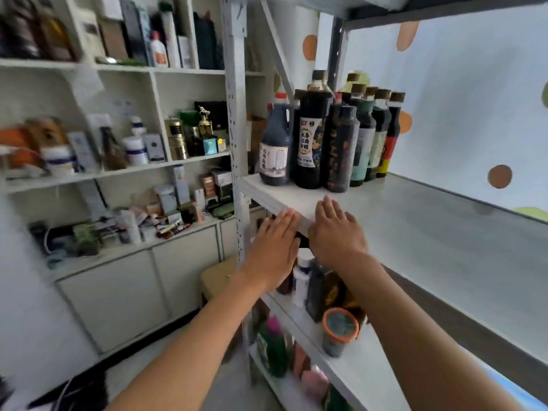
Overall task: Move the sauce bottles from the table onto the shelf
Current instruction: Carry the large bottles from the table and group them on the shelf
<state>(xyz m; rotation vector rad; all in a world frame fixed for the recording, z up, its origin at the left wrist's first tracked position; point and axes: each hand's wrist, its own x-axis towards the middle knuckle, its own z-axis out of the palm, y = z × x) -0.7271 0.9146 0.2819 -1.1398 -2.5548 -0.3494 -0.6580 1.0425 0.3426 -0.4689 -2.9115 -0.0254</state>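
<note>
Several dark sauce bottles (310,137) stand bunched at the left end of a white metal shelf (415,221); a jug-shaped one with a handle (274,146) is furthest left. My left hand (274,247) is held flat with straight fingers just below and in front of the shelf's front edge. My right hand (336,229) lies flat with fingers straight over that same edge, a little in front of the bottles. Neither hand holds anything. No table is in view.
A perforated metal upright (235,114) frames the shelf's left side. The lower shelf (353,372) carries bottles and an orange-lidded jar (339,330). A white wall unit (118,161) at left is crowded with boxes and jars. A tan stool (219,277) stands below.
</note>
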